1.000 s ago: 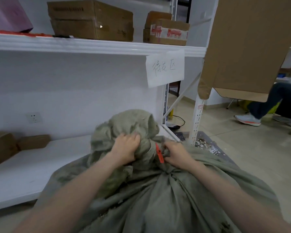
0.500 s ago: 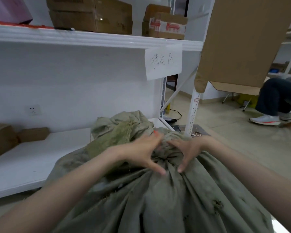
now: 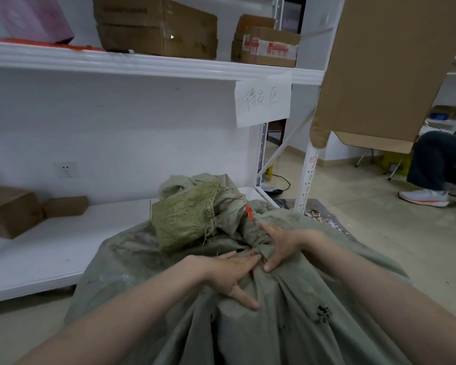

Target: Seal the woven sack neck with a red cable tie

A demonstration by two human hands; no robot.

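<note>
Red cable tie (image 3: 249, 212): looped on the neck (image 3: 252, 239) of the sack (image 3: 274, 325). The free tail sticks up behind the neck, and a sliver of red shows low at the front. The tie's head isn't visible, so I can't tell how far it is cinched.

The neck is bunched into pleats. The loose top (image 3: 190, 217) flops left over the body. The sack is full and sits on the floor (image 3: 393, 246), hard against the lower shelf (image 3: 50, 248).

Hands:
- Left hand (image 3: 229, 273): flat on the body just below the neck, fingers spread. Two fingertips touch the red sliver; can't tell if they nip it.
- Right hand (image 3: 285, 246): against the neck from the right, thumb and forefinger splayed in a V on the cloth, not closed round it.

My read: the tie is on and the step is seating and final tightening, so the task is close to done.

How to do it well:
- Keep the loop low, at the narrowest part of the bunch. If it rides up toward the loose top it will likely slip off.
- Squeeze the pleats together with the right hand while pulling, so the tie closes on compact cloth, not air.
- Pull the tail straight out of the head, not sideways. A skewed pull probably jams the ratchet early.
- Use the left hand to hold the body down as a counter-force.
- Check that no pleat sits outside the loop. Woven plastic cloth is slick, and a stray fold will probably creep out.
- Frayed hole (image 3: 323, 313) on the right flank: don't lean there.
- Tug the top afterwards. The neck shouldn't slide.
</note>
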